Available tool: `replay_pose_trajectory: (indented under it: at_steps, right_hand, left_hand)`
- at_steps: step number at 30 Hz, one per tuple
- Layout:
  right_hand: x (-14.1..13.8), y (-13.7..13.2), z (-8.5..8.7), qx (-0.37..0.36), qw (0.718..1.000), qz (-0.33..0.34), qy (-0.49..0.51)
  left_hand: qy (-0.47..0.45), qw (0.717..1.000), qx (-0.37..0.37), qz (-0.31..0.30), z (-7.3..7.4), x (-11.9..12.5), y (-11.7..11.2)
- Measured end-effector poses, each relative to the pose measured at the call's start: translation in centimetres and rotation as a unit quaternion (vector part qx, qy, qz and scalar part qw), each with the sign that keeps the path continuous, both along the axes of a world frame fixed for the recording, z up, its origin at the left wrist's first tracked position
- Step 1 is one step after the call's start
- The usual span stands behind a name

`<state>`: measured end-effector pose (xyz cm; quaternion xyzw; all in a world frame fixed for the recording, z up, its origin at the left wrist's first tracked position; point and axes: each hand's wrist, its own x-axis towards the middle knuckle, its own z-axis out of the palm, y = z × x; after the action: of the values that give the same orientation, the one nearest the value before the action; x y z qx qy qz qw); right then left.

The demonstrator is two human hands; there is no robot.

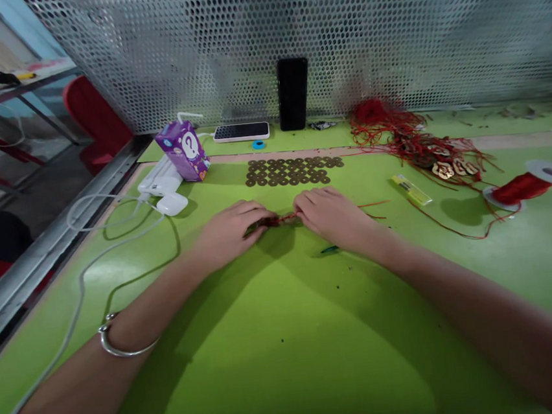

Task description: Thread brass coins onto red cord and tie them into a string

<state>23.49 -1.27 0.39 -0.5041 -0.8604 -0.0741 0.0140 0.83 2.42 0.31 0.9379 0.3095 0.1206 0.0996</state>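
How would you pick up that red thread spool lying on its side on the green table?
Probably by the narrow middle of the red thread spool, coming down from above. It lies tipped on the green table, so its wide clear end discs point sideways and leave the wound core open on top for fingers to pinch. A loose thread trails from it, so lift gently.

Workplace as I see it: a bright green table (291, 362) ends at a perforated grey metal panel (386, 33) that stands upright before me. To my left a metal rail (54, 235) borders the table; beyond it stand a red chair (94, 117) and a metal-framed shelf (11, 89). Light falls from above, casting soft shadows.
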Motion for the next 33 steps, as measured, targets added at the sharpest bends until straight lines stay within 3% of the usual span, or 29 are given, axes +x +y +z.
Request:
replay_pose_trajectory:
  at_steps: [5, 11, 20, 28, 33]
  right_hand:
    - [0.0, -0.3, 0.7, -0.097, 0.994, -0.026, 0.032]
    - [0.3, -0.4, 0.8, -0.121, 0.989, -0.046, 0.077]
    - [1.2, 0.0, 0.2, -0.066, 0.989, 0.034, 0.130]
    - [1.7, 0.1, -0.3, -0.032, 0.989, 0.030, 0.141]
    - [1.9, 0.2, -0.3, -0.032, 0.989, 0.028, 0.139]
  left_hand:
    - [-0.010, 0.999, -0.014, 0.030, -0.1, 0.2, -0.4]
    - [-0.005, 0.999, -0.011, 0.032, 0.0, 0.4, -0.5]
    - [-0.005, 0.997, 0.074, -0.007, 0.0, 0.3, -0.5]
    - [-0.039, 0.988, 0.143, -0.039, 0.0, -0.1, -0.4]
    - [-0.044, 0.990, 0.135, -0.026, -0.1, 0.0, -0.5]
